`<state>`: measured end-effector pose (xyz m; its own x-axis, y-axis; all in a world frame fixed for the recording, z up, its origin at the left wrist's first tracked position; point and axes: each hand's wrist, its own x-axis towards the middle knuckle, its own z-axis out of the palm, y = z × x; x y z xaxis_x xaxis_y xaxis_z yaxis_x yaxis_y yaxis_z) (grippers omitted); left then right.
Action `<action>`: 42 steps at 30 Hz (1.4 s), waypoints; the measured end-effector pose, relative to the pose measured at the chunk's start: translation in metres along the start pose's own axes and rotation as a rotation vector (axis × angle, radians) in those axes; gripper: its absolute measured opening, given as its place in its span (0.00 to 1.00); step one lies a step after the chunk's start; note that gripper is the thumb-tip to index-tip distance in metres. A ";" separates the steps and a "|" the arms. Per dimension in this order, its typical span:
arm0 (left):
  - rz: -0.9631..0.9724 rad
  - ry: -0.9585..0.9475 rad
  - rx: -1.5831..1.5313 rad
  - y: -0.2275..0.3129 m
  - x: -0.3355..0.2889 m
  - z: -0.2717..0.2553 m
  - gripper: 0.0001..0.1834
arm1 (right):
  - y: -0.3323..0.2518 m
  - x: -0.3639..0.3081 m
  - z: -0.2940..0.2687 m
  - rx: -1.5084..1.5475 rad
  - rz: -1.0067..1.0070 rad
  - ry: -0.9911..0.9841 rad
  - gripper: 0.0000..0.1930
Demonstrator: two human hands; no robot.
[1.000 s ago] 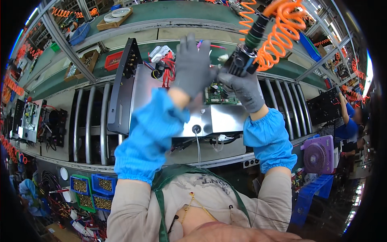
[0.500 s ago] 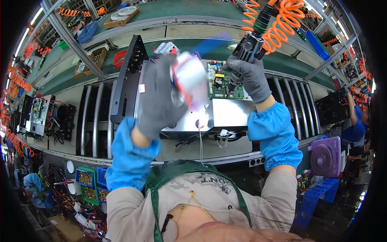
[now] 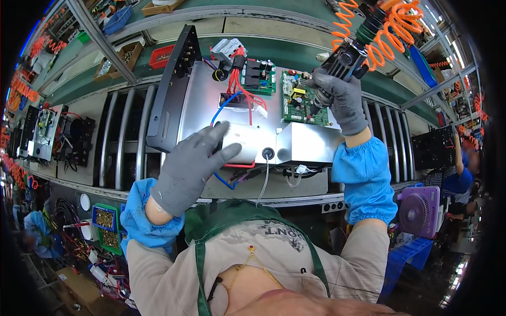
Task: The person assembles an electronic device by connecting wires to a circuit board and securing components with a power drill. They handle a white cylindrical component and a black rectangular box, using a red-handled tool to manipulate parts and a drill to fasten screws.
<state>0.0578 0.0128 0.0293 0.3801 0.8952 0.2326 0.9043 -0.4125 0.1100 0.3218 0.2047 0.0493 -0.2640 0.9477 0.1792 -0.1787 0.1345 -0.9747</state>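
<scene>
My gloved left hand (image 3: 197,167) is open, thumb and fingers spread at the left end of a white cylindrical part (image 3: 243,143) with red and blue wires. That part lies on its side on a bare metal chassis plate (image 3: 203,97). My gloved right hand (image 3: 345,100) is wrapped round a black power screwdriver (image 3: 342,60). Its tip points down at the green circuit board (image 3: 300,102) on the right of the chassis; I cannot tell whether it touches a screw. A box-shaped metal cover (image 3: 308,143) sits just below the board.
A black front panel (image 3: 171,100) stands at the chassis's left. Behind the cylinder are a grey breaker-like block (image 3: 229,50) with red wires and a second circuit board (image 3: 258,76). Conveyor rollers (image 3: 126,139) flank the chassis. An orange coiled hose (image 3: 395,31) hangs at upper right.
The white cylinder, blurred and raised beside my left hand before, now lies on the chassis. My left hand has come down and nearer. My right hand and the screwdriver have shifted slightly right.
</scene>
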 end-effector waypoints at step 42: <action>0.048 0.468 -0.369 -0.001 -0.015 0.029 0.18 | 0.001 0.008 -0.006 -0.095 0.044 -0.105 0.21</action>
<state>0.0574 0.0046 -0.0024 0.2172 0.7395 0.6371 0.7292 -0.5569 0.3978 0.3254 0.2138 0.0485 -0.3680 0.9186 0.1438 -0.0757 0.1245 -0.9893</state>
